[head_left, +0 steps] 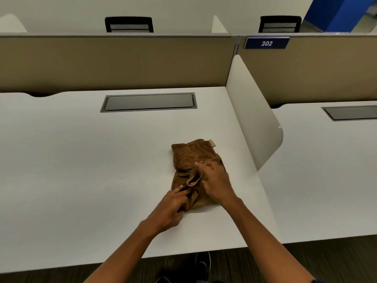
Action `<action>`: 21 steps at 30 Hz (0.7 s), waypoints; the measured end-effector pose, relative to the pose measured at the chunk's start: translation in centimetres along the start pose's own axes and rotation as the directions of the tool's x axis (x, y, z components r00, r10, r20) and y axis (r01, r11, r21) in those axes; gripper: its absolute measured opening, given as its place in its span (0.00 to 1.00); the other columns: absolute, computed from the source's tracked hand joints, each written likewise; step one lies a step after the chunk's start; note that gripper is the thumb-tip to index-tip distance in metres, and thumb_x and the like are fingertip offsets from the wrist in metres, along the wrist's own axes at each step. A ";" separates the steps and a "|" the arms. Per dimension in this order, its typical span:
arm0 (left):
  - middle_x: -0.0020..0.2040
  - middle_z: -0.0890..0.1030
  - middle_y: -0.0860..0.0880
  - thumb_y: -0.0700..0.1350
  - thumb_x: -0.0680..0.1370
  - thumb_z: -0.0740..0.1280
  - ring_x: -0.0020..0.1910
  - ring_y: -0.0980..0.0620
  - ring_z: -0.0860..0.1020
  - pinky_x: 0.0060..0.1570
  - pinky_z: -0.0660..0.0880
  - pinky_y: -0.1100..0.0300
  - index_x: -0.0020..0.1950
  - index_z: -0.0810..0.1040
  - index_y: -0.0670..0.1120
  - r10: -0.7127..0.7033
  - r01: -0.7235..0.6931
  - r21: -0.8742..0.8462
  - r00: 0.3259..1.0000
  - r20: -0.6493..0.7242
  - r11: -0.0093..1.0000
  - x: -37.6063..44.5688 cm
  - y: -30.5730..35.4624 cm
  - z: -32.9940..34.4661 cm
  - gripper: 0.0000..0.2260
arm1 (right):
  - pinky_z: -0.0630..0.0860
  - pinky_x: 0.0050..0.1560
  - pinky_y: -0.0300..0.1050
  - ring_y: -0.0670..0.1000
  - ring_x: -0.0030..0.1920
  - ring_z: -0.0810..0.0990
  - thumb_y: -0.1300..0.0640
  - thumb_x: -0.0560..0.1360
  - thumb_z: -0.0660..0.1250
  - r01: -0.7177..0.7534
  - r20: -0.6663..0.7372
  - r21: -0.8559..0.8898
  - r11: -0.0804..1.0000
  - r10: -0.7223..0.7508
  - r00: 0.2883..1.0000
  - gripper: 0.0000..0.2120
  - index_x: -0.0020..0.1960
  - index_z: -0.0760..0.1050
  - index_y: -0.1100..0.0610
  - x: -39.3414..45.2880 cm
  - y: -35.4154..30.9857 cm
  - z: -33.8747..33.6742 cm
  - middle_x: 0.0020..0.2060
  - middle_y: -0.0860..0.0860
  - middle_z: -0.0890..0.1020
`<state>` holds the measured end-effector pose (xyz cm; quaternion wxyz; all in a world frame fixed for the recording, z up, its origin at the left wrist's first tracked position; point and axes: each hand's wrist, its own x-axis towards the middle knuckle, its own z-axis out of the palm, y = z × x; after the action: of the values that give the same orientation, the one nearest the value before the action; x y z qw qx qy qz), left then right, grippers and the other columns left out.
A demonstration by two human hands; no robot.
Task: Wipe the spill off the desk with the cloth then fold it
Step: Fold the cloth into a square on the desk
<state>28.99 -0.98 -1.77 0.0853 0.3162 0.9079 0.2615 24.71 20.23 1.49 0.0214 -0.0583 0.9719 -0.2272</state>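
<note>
A brown cloth (188,158) lies bunched on the white desk (81,170), right of the middle. My left hand (170,207) grips the cloth's near left edge, fingers curled into the folds. Over the cloth's near right part lies my right hand (216,180), its fingers pinching a raised edge of the fabric. The far half of the cloth lies flat, with a pale label at its far right corner. No spill shows on the desk.
A grey cable hatch (149,102) is set into the desk at the back. A white side divider (255,119) stands just right of the cloth. A tan partition (114,62) closes the far edge. A neighbouring desk (326,170) lies to the right.
</note>
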 end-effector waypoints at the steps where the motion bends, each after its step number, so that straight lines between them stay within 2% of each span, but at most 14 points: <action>1: 0.71 0.73 0.49 0.41 0.77 0.67 0.74 0.48 0.66 0.70 0.69 0.53 0.51 0.76 0.45 -0.014 0.013 -0.017 0.999 -0.036 1.000 -0.1 0.1 -0.1 0.04 | 0.68 0.68 0.52 0.56 0.68 0.67 0.62 0.75 0.67 0.047 0.044 -0.048 0.998 -0.045 0.998 0.31 0.74 0.65 0.43 0.5 -0.5 0.2 0.71 0.52 0.67; 3: 0.67 0.73 0.47 0.42 0.75 0.70 0.63 0.48 0.73 0.62 0.75 0.56 0.56 0.76 0.44 -0.053 0.051 -0.020 0.992 -0.112 0.998 -0.4 0.1 -0.1 0.11 | 0.64 0.70 0.56 0.57 0.71 0.62 0.64 0.76 0.65 0.094 0.141 -0.114 0.989 -0.078 0.987 0.30 0.72 0.66 0.39 1.2 -0.8 0.6 0.74 0.51 0.62; 5: 0.69 0.71 0.47 0.45 0.74 0.72 0.64 0.48 0.72 0.61 0.74 0.60 0.61 0.75 0.45 -0.119 0.120 -0.006 0.983 -0.142 0.993 -0.8 -0.2 -0.1 0.17 | 0.64 0.69 0.55 0.57 0.71 0.62 0.62 0.77 0.66 0.117 0.156 -0.151 0.982 -0.093 0.983 0.23 0.66 0.73 0.40 1.2 -0.3 1.0 0.73 0.50 0.63; 8: 0.68 0.71 0.47 0.46 0.75 0.72 0.64 0.48 0.72 0.61 0.74 0.60 0.61 0.76 0.46 -0.179 0.180 -0.006 0.974 -0.142 0.984 -1.2 -0.7 0.2 0.16 | 0.72 0.59 0.48 0.56 0.61 0.72 0.56 0.78 0.67 0.112 0.016 -0.110 0.988 -0.110 0.994 0.08 0.53 0.82 0.48 0.3 1.3 0.4 0.64 0.51 0.74; 12: 0.65 0.75 0.46 0.45 0.76 0.72 0.60 0.47 0.75 0.57 0.76 0.61 0.56 0.79 0.43 -0.190 0.193 0.000 0.965 -0.181 0.981 -1.5 -0.8 0.8 0.11 | 0.76 0.42 0.47 0.56 0.45 0.78 0.62 0.74 0.71 0.118 -0.169 -0.023 0.993 -0.120 0.978 0.04 0.45 0.84 0.55 -2.5 4.2 -0.8 0.49 0.54 0.81; 17: 0.63 0.76 0.46 0.45 0.76 0.72 0.56 0.49 0.75 0.53 0.78 0.60 0.52 0.80 0.43 -0.230 0.233 -0.015 0.948 -0.221 0.972 -1.7 -0.8 1.6 0.08 | 0.79 0.46 0.45 0.54 0.47 0.79 0.65 0.72 0.74 0.000 -0.157 0.110 0.994 0.017 0.988 0.06 0.48 0.82 0.59 -7.0 7.0 0.1 0.48 0.54 0.80; 21: 0.60 0.75 0.47 0.47 0.76 0.72 0.55 0.50 0.74 0.52 0.75 0.64 0.55 0.78 0.44 -0.312 0.304 -0.071 0.922 -0.230 0.950 -1.8 -0.5 2.0 0.11 | 0.75 0.51 0.36 0.50 0.51 0.78 0.68 0.74 0.71 -0.064 -0.141 0.191 0.980 0.091 0.986 0.08 0.50 0.82 0.59 -8.6 7.3 1.3 0.51 0.52 0.78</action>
<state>30.83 -1.55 -3.77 0.0208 0.1343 0.9454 0.2962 32.63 27.22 -2.83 -0.0369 -0.0009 0.9469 -0.3195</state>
